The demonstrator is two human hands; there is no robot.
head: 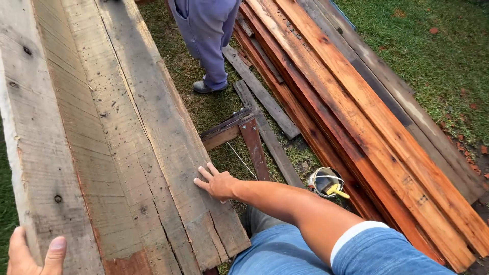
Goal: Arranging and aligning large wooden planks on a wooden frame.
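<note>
Fingers of the right hand (218,184) lie spread and flat on the right-hand edge of the weathered grey planks (102,142), palm down, gripping nothing; the left hand (31,253) shows only partly at the near left corner of the same planks, thumb and a finger raised and open, and whether it touches the wood I cannot tell. These planks sit side by side, raised above the grass, running away from the person; their near ends are split and stained reddish. Judging by their length and thickness they will be heavy and stiff, rough and splintery rather than slippery, and dotted with old nail holes; the split ends may break off, so a hold under the long edges, back from the cracks, looks soundest. Right of the planks a wooden trestle (244,133) stands on the grass; beyond it lies a stack of reddish boards (367,127); a small tin (326,182) sits between them. Past the planks' right edge stands another person's legs (209,35).
</note>
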